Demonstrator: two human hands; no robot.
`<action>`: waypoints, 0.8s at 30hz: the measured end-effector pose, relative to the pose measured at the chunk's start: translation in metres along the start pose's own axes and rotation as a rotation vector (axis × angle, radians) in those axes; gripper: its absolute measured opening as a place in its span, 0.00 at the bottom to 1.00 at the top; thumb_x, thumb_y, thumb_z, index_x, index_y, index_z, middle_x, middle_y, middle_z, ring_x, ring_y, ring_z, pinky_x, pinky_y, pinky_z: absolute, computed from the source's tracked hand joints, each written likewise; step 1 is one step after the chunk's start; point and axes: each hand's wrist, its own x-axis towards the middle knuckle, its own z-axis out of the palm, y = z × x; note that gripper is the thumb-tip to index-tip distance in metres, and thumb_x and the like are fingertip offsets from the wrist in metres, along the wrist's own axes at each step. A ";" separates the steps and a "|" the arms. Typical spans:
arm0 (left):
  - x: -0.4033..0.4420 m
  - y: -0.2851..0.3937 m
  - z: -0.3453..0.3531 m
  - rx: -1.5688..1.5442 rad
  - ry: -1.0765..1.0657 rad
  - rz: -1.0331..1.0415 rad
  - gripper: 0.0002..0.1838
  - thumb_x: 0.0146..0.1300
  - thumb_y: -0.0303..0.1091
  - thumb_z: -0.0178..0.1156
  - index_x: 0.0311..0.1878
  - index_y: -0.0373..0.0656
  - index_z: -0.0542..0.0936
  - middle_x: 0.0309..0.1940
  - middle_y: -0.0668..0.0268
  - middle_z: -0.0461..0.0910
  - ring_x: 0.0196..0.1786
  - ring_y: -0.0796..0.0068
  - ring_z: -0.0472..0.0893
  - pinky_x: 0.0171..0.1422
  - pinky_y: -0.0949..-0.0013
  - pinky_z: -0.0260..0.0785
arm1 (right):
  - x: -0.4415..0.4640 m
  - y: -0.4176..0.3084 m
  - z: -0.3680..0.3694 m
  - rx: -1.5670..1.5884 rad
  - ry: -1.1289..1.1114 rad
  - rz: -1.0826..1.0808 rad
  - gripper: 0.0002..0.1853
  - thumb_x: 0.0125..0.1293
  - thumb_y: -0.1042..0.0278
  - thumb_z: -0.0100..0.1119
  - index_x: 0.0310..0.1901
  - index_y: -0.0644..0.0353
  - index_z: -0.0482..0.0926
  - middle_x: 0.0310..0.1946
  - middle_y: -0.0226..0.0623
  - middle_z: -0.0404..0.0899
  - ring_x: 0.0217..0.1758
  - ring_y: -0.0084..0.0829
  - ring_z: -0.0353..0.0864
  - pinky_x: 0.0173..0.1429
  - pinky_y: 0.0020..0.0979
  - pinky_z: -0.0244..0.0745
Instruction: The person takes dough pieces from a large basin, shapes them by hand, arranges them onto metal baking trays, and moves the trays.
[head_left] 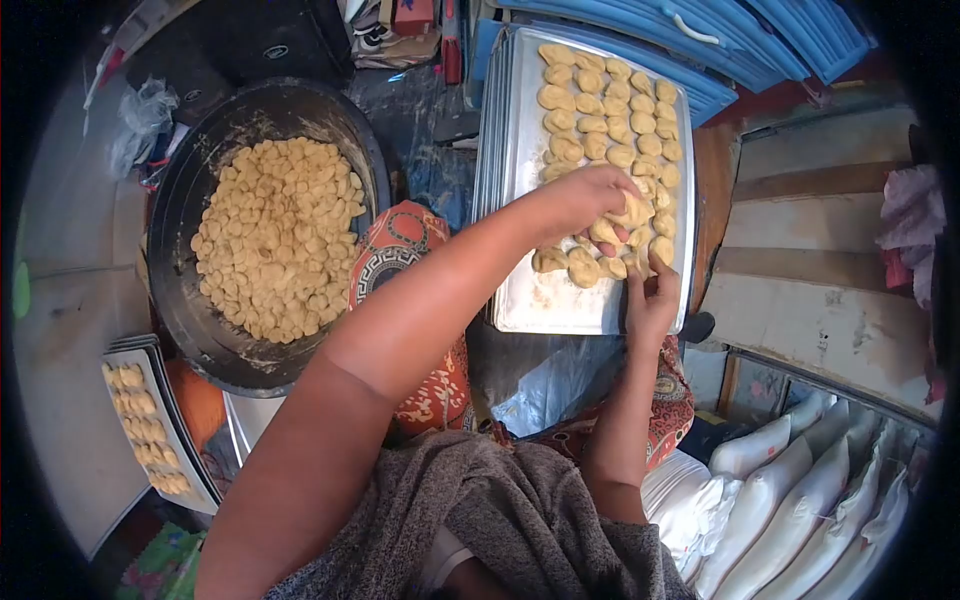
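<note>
A metal baking tray (575, 318) holds rows of yellowish dough pieces (583, 268). My left hand (592, 198) reaches across the tray, its fingers curled around a few soft dough lumps (632, 212). Below it, at the near rows, my right hand (652, 300) has thumb and fingertips down at a dough piece on the tray. The fingertips partly hide that piece. My left forearm covers some of the pieces at the tray's left side.
A large black tub (170, 290) full of dough pieces (280, 240) stands at the left. Another tray (190, 465) with dough lies lower left. Blue slatted crates (690, 45) are beyond the main tray, which rests on stacked trays. Several filled white sacks (765, 500) lie lower right.
</note>
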 end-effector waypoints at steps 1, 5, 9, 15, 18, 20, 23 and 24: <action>0.003 -0.004 0.001 0.003 0.001 0.002 0.18 0.59 0.27 0.49 0.54 0.37 0.70 0.44 0.57 0.73 0.40 0.66 0.79 0.35 0.63 0.78 | 0.001 -0.003 -0.004 0.003 0.002 -0.002 0.17 0.59 0.74 0.63 0.50 0.64 0.77 0.36 0.33 0.75 0.38 0.24 0.74 0.44 0.23 0.69; 0.002 -0.017 0.010 0.036 -0.142 -0.001 0.17 0.59 0.24 0.54 0.53 0.35 0.70 0.41 0.58 0.75 0.39 0.70 0.80 0.33 0.69 0.77 | 0.000 -0.035 -0.017 0.591 -0.052 0.014 0.23 0.55 0.79 0.64 0.55 0.65 0.73 0.49 0.36 0.72 0.46 0.27 0.72 0.55 0.27 0.67; -0.003 -0.009 0.020 0.055 -0.190 -0.060 0.15 0.60 0.25 0.58 0.50 0.34 0.71 0.38 0.62 0.76 0.37 0.72 0.81 0.32 0.71 0.76 | 0.006 -0.037 -0.033 0.659 -0.077 -0.017 0.17 0.58 0.81 0.61 0.50 0.66 0.75 0.47 0.38 0.75 0.49 0.28 0.75 0.55 0.26 0.69; 0.003 -0.008 0.004 0.118 -0.104 0.003 0.14 0.60 0.28 0.59 0.48 0.35 0.72 0.37 0.63 0.76 0.36 0.73 0.80 0.30 0.70 0.75 | 0.012 0.027 -0.055 0.743 0.146 0.147 0.13 0.62 0.78 0.59 0.48 0.68 0.75 0.43 0.38 0.77 0.39 0.26 0.79 0.45 0.25 0.77; 0.001 -0.003 0.004 0.093 -0.066 0.035 0.14 0.60 0.29 0.59 0.48 0.35 0.73 0.38 0.63 0.76 0.35 0.74 0.80 0.29 0.71 0.74 | 0.012 0.046 -0.049 0.564 0.101 0.153 0.14 0.64 0.75 0.58 0.50 0.68 0.74 0.41 0.40 0.79 0.41 0.25 0.79 0.45 0.24 0.77; 0.000 0.000 0.003 0.116 -0.026 0.027 0.13 0.60 0.29 0.59 0.47 0.36 0.74 0.38 0.64 0.76 0.35 0.74 0.80 0.29 0.72 0.73 | 0.005 0.056 -0.043 0.601 0.045 0.218 0.14 0.65 0.75 0.57 0.51 0.68 0.73 0.41 0.39 0.79 0.41 0.25 0.79 0.46 0.24 0.76; -0.005 0.008 -0.003 0.213 -0.005 0.006 0.12 0.59 0.29 0.59 0.46 0.37 0.75 0.36 0.67 0.76 0.34 0.76 0.79 0.29 0.74 0.71 | 0.003 0.065 -0.035 0.710 -0.019 0.285 0.11 0.65 0.74 0.57 0.48 0.67 0.76 0.40 0.36 0.80 0.41 0.24 0.78 0.47 0.25 0.74; -0.005 0.010 -0.006 0.290 -0.032 -0.010 0.12 0.58 0.30 0.59 0.45 0.38 0.76 0.36 0.68 0.77 0.35 0.78 0.78 0.28 0.74 0.70 | 0.004 0.061 -0.031 0.452 0.003 0.209 0.09 0.64 0.74 0.58 0.45 0.67 0.77 0.39 0.36 0.80 0.40 0.25 0.78 0.46 0.26 0.74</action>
